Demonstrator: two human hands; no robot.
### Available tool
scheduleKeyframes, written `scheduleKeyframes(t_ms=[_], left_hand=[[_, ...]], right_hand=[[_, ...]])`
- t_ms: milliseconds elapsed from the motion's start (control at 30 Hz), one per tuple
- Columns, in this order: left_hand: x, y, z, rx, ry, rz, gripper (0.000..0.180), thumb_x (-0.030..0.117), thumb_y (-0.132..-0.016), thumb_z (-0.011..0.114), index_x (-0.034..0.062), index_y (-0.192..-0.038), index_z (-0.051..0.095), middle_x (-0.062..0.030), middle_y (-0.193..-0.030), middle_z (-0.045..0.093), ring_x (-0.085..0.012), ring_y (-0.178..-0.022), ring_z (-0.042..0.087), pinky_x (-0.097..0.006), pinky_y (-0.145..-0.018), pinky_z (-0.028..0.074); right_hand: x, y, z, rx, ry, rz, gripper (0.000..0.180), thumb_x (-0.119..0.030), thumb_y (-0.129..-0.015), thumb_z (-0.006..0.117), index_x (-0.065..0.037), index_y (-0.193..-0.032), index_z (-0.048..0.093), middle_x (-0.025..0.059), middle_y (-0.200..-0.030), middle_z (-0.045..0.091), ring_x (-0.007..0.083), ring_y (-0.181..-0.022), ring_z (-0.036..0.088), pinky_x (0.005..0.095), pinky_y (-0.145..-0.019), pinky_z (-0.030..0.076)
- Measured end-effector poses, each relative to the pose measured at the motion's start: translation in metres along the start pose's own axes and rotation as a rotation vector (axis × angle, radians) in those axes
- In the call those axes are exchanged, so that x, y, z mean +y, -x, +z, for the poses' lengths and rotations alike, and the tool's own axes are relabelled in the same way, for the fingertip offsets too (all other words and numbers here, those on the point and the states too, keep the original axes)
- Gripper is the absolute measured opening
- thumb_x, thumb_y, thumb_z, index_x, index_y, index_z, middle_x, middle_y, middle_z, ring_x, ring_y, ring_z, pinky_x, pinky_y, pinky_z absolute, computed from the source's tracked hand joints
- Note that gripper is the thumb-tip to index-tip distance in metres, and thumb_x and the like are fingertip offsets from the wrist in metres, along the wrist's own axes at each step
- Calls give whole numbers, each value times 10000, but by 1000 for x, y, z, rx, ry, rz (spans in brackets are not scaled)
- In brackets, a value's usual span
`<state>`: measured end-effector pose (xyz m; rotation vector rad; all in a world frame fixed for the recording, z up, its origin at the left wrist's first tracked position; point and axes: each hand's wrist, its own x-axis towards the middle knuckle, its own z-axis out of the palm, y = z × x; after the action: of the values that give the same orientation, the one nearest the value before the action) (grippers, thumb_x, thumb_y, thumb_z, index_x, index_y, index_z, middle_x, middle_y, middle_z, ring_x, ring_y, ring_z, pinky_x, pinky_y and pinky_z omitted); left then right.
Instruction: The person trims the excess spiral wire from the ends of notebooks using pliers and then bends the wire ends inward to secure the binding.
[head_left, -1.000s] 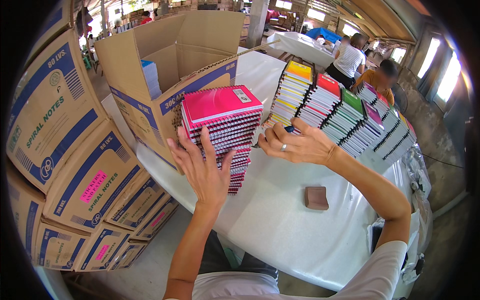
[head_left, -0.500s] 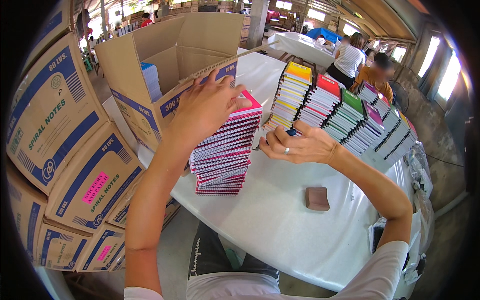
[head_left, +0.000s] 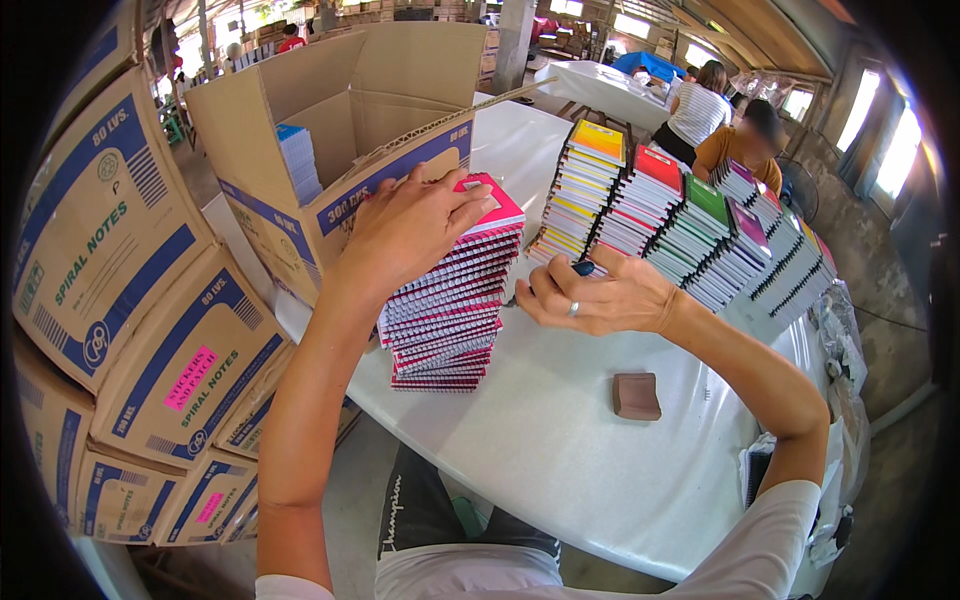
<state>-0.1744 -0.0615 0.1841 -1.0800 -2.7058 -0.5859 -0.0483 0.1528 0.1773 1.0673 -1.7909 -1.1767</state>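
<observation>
A tall, slightly twisted stack of pink-covered spiral notebooks (head_left: 450, 320) stands on the white table near the box. Across the left part of its top lies my left hand (head_left: 405, 230), fingers spread and thumb over the top pink cover. Right of the stack, my right hand (head_left: 605, 292), with a ring on it, curls its fingers round a slim pen-like tool (head_left: 583, 268). Only the tool's dark blue end and a bit of its dark tip show, so its exact kind is unclear. The tip points toward the stack's side.
An open cardboard box (head_left: 300, 120) holding blue-covered notebooks (head_left: 299, 165) stands behind my left hand. Sealed cartons (head_left: 190, 370) pile up on the left. Notebook stacks (head_left: 690, 215) line the table's far right. A brown block (head_left: 637, 397) lies on the table (head_left: 540, 410). A seated person (head_left: 750, 145) is beyond.
My left hand has slid a little down and back from the box flap, showing more of the top pink cover. My right hand has barely moved and keeps its grip.
</observation>
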Motion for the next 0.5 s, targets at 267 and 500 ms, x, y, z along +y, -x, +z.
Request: scheduleKeyframes(t_ms=[267,500], left_hand=[[0,1,1,22,-40,-4,541,559,-979,374,213,-1352,557,-213,-1416,461,-438,-1269,459,-506,-1077,351],[-4,-1,7,47,-59,-35,541,566,-977,369,227,-1357,553,-203,-1444,439,-452,-1311,410,-515,-1104,314]], right_hand=[[2,4,11,9,45,-38,373,-198,-820,635,-190,-1186,564,-30,-1009,505,57,-1022,501,233,-641,411],[-33,-22,-26,-616,-142,243,382,-210,-813,636,-98,-1171,568,18,-1042,558,150,-1003,510,299,-696,446]])
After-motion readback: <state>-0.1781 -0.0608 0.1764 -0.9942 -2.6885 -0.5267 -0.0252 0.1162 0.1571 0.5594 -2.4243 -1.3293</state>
